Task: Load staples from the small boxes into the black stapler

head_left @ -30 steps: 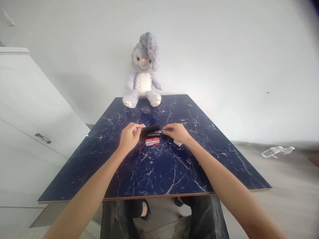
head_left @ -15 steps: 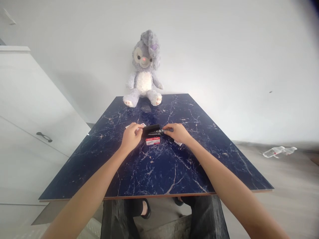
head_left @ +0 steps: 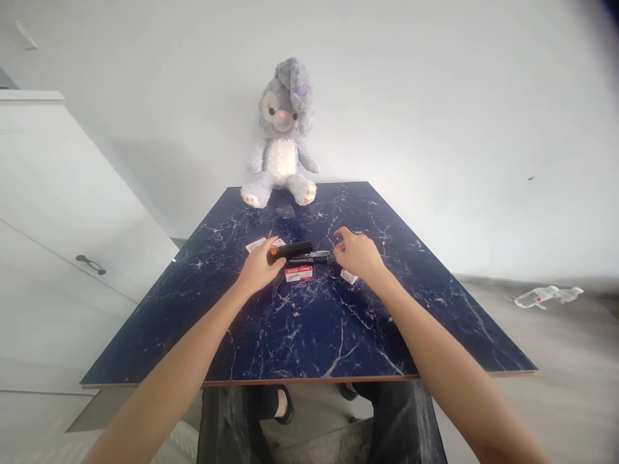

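Note:
My left hand [head_left: 258, 264] is wrapped round the rear of a black stapler [head_left: 297, 249] with an orange patch near its back end. The stapler's top arm is raised, and its metal inner parts stick out to the right. Just off that metal end is my right hand [head_left: 360, 254], its index finger and thumb apart; I see nothing held in it, though its lower fingers are partly hidden. A small red and white box [head_left: 298, 274] lies right in front of the stapler.
A white printed piece [head_left: 255, 245] lies behind my left hand, and another white printed item [head_left: 348, 276] is below my right hand. The blue marbled table [head_left: 309, 335] carries a grey plush toy [head_left: 281, 154] at its back edge. Clear plastic packaging [head_left: 546, 296] rests on the floor at right.
My right hand has let go of the stapler's metal end and drawn back to the right, its fingers spreading. My left hand has shifted its grip, so the stapler's orange patch shows.

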Tool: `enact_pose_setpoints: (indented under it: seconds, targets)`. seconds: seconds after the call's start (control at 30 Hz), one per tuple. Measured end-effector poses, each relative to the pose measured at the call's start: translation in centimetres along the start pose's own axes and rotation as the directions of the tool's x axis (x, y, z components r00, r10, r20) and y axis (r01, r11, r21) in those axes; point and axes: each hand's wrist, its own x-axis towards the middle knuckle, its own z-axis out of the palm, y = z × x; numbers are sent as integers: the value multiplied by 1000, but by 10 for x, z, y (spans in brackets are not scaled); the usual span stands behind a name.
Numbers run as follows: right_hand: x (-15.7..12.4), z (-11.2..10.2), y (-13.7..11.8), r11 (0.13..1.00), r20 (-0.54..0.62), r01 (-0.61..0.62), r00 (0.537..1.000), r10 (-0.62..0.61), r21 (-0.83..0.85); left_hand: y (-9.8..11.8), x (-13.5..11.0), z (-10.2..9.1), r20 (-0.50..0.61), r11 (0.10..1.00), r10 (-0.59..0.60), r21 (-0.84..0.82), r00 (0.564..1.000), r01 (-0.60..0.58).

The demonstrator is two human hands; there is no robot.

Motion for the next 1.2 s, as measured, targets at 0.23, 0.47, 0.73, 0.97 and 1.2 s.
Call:
enact_pose_setpoints:
  seconds: [0.23, 0.47, 0.73, 0.97, 1.2]
  targets:
    - [-1, 20, -3, 981, 90, 192, 977, -193, 26, -5, 2, 5, 8, 991, 111, 72, 994, -111]
    - [3, 23, -1, 952, -36, 181, 983, -178, 246, -1, 1, 3, 6, 989, 120, 87, 993, -120]
    - [8, 21, 6, 881, -65, 137, 991, -121, 453, -1, 1, 3, 20, 989, 119, 90, 993, -120]
    - [12, 29, 13, 925, 59, 131, 985, -162, 357, -3, 1, 4, 18, 987, 130, 95, 991, -131]
    - [11, 28, 10, 937, 82, 185, 973, -218, 297, -2, 1, 3, 25, 988, 129, 85, 991, -131]
